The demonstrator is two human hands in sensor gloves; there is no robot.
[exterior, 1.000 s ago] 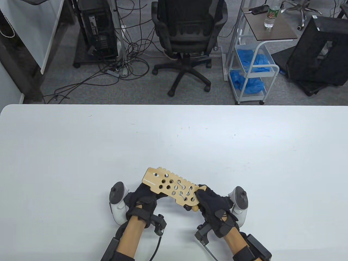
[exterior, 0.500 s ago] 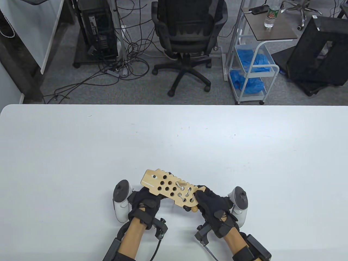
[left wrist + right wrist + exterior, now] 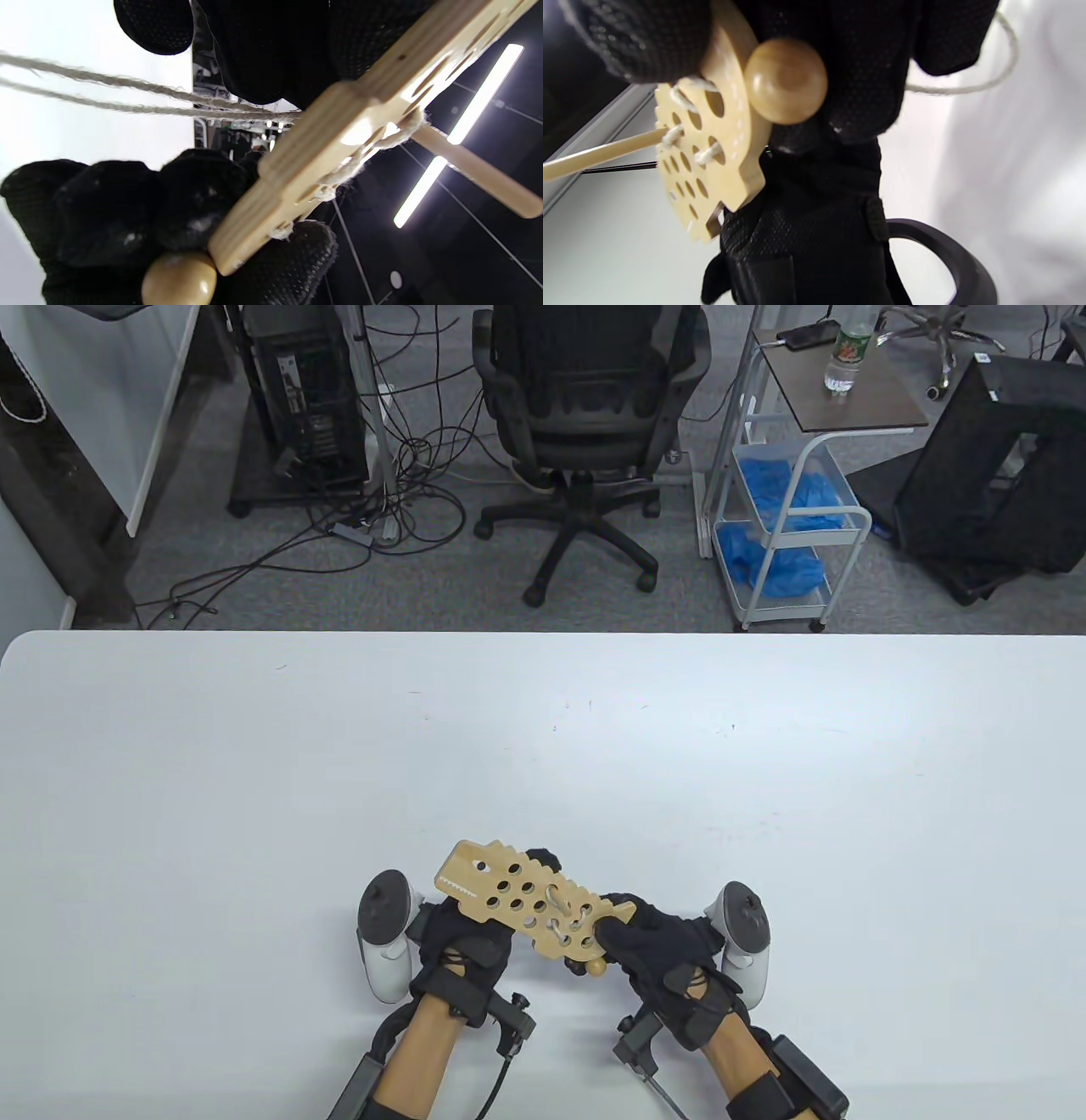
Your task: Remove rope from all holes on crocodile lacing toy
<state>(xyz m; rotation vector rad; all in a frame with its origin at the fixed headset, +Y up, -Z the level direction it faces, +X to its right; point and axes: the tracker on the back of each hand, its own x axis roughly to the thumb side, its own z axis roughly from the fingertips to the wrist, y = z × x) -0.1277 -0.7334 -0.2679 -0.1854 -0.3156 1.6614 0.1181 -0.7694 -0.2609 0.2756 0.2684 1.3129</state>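
Observation:
The wooden crocodile lacing toy (image 3: 530, 899) is held above the table near its front edge, head to the left. White rope (image 3: 567, 920) is laced through holes near the tail end. My left hand (image 3: 462, 937) holds the toy from below at its middle. My right hand (image 3: 649, 946) grips the tail end, with a wooden ball (image 3: 598, 965) just under it. In the left wrist view two rope strands (image 3: 140, 97) run off to the left from the toy (image 3: 339, 140), and a wooden needle stick (image 3: 475, 173) pokes out of a hole. The right wrist view shows the ball (image 3: 785, 80), stick (image 3: 598, 154) and laced holes (image 3: 708, 154).
The white table (image 3: 543, 746) stretches wide beyond the hands. An office chair (image 3: 585, 432), a cart with blue bags (image 3: 785, 526) and computer towers stand on the floor behind the far edge.
The toy has tilted and shifted slightly down and left. My left hand has moved right, further under the toy. My right hand stays on the tail end.

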